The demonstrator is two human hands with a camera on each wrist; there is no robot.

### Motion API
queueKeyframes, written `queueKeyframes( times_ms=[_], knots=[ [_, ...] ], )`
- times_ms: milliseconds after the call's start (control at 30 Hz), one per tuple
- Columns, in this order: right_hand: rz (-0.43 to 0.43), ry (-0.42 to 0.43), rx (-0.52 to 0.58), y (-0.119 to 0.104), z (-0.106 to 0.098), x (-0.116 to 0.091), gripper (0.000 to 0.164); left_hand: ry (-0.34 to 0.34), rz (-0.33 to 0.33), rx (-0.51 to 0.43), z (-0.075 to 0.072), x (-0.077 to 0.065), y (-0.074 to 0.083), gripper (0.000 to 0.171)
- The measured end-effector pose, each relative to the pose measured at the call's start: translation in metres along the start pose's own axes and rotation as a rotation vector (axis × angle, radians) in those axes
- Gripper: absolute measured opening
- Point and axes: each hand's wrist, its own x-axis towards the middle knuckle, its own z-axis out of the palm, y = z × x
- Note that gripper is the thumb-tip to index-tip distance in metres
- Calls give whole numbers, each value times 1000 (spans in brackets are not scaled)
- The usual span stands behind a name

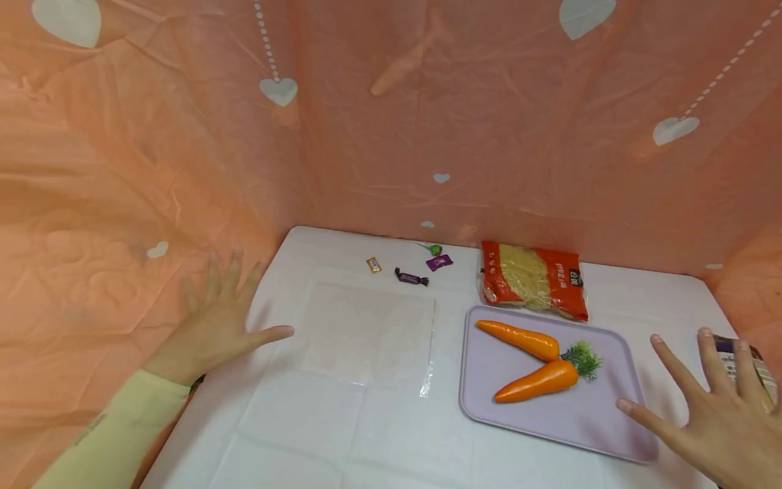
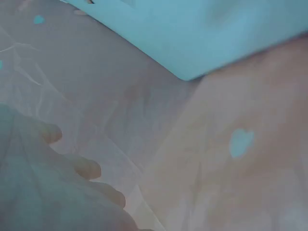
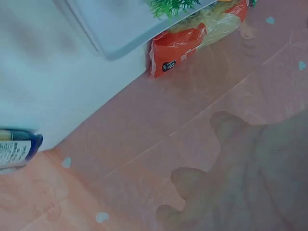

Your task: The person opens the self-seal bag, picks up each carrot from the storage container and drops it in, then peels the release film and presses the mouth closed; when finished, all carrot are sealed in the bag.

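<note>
Your 2 hands hover at either side of the white table, fingers spread wide.
Your left hand (image 1: 218,320) hangs over the table's left edge, its fingers straight and its thumb pointing toward a clear plastic sheet (image 1: 366,333) lying flat on the white table (image 1: 293,435). Your right hand (image 1: 727,418) has its fingers fanned out beside the lilac tray (image 1: 586,424), with a labelled package (image 3: 14,151) partly hidden behind them in the head view. On the tray lie 2 orange carrots (image 1: 519,337) and a green sprig (image 1: 583,360); a red-ended packet (image 1: 525,275) lies just beyond. Past the sheet sit 4 wrapped sweets (image 1: 411,277).
</note>
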Motion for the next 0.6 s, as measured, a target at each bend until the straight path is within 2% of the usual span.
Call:
queueKeyframes(
  times_ms=[200,333,433,600],
  knots=[
    [-57,17,32,-5,0,2,117,-44,47,-122,10,11,20,115],
    [-150,41,116,-16,4,4,110,-66,131,-149,30,21,43,111],
    [-209,57,189,-26,9,5,105,-79,224,-164,48,29,64,106],
    [-293,62,344,-39,13,5,97,-83,339,-261,70,41,92,79]
  ],
)
